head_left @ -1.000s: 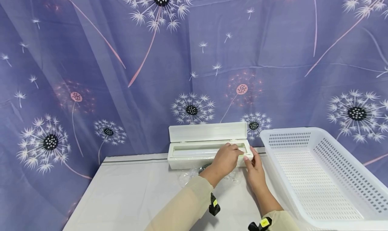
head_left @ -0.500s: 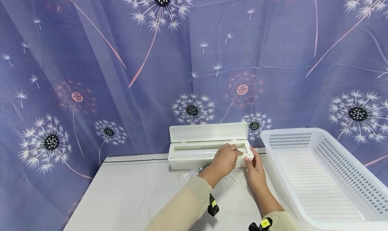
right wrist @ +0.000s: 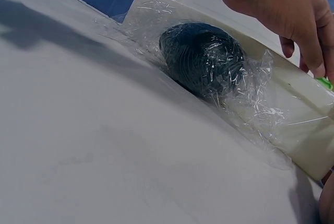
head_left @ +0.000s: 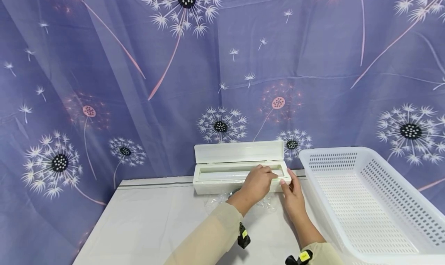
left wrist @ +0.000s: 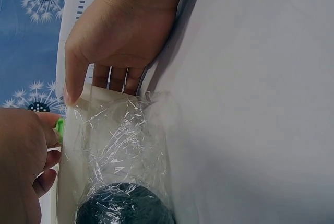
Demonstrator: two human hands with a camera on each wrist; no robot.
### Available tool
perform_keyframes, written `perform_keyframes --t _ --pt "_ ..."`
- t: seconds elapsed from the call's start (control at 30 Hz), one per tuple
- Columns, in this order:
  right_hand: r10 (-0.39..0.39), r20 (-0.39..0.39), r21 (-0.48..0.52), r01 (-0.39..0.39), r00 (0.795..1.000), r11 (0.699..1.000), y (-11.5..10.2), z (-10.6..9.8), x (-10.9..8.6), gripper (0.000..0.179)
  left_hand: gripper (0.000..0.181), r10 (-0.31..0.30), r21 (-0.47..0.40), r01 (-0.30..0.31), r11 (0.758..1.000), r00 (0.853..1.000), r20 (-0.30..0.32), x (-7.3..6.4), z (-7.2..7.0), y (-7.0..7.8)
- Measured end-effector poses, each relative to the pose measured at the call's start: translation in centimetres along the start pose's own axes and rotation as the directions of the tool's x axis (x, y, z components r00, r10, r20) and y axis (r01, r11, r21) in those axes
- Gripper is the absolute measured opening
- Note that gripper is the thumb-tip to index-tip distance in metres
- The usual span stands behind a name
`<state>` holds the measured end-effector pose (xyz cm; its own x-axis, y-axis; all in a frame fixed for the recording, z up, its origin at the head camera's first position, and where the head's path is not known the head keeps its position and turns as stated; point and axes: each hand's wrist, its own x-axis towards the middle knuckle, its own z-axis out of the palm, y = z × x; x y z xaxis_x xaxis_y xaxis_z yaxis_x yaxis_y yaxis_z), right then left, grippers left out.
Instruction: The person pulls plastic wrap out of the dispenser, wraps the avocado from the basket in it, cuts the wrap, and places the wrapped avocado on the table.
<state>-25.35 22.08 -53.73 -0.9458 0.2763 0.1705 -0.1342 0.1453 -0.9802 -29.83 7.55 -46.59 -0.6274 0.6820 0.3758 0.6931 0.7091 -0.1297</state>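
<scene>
The white cling film dispenser [head_left: 215, 187] stands at the table's back edge, lid [head_left: 239, 152] raised, with a white film roll [head_left: 220, 175] inside. My left hand [head_left: 259, 184] reaches over its front rim near the right end. Its fingers pinch a small green slider [left wrist: 60, 129], mostly covered by them. My right hand [head_left: 294, 199] grips the dispenser's right end, thumb at the front, fingers around the end. Below the front wall, a dark blue-green, rounded, ridged object [right wrist: 201, 57] lies covered in crinkled clear film [left wrist: 122, 145]. My left arm hides part of it in the head view.
A large white perforated plastic basket [head_left: 368, 214] stands close to the right of my right hand. White cloth covers the table [head_left: 149, 222]. A blue-purple dandelion-print curtain [head_left: 167, 114] hangs directly behind the dispenser.
</scene>
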Motion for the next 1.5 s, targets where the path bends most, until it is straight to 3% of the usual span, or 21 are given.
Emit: perform_keyframes --t 0.3,0.73,1.5 --pt "0.029 0.002 -0.021 -0.029 1.0 0.999 0.31 -0.06 0.21 0.061 0.03 -0.003 -0.005 0.003 1.0 1.0 -0.016 -0.31 -0.04 -0.12" --pt "-0.013 -0.009 -0.003 0.013 1.0 1.0 0.06 0.04 -0.17 0.06 0.03 0.014 0.004 -0.014 1.0 0.998 -0.061 -0.4 0.27 -0.24" --pt "-0.003 -0.005 -0.019 0.003 1.0 1.0 -0.29 -0.08 -0.39 0.06 0.034 -0.01 -0.011 0.01 1.0 1.0 -0.023 -0.76 -0.04 -0.42"
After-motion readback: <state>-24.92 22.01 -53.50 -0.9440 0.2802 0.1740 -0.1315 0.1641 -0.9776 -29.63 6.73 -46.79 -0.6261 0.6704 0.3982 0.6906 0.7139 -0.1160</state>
